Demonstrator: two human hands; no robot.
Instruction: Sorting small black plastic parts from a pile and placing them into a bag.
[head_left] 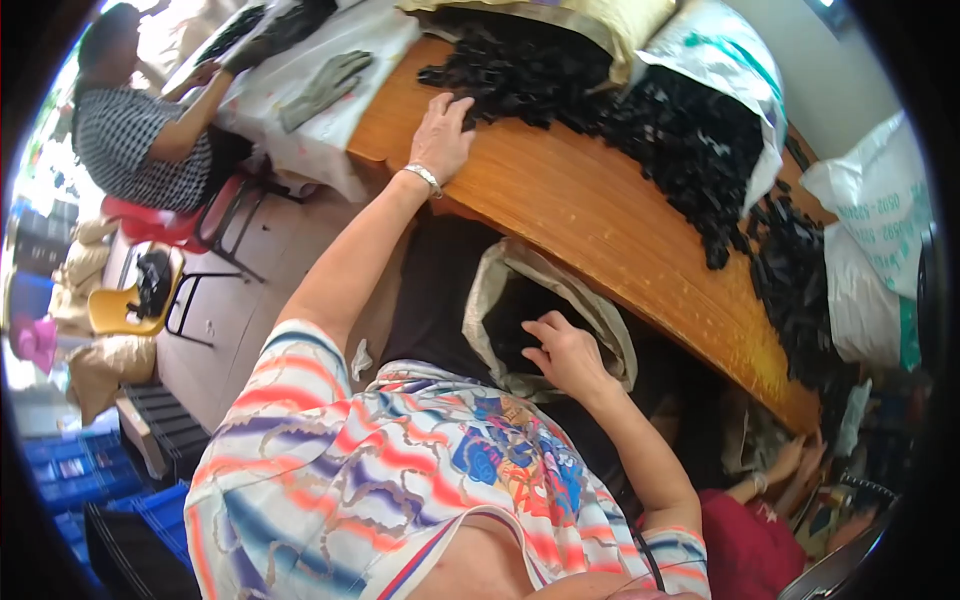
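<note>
My left hand (441,138), a bracelet at its wrist, rests on the brown wooden table (590,195) with its fingers bent and a little apart. Its fingertips reach the near edge of a heap of small black pieces (525,75); nothing shows in its grasp. Below the table edge, my right hand (566,357) hangs over the mouth of an open beige sack (487,300). Thumb and fingers stand apart there, and I see nothing between them. The inside of the sack is dark, so its contents cannot be made out.
White sacks (870,240) and a tan sack (640,25) line the table's far side, spilling black pieces. A grey glove (325,90) lies on the white-covered table at left. A co-worker (150,125) sits there; another person's hands (790,465) show at lower right.
</note>
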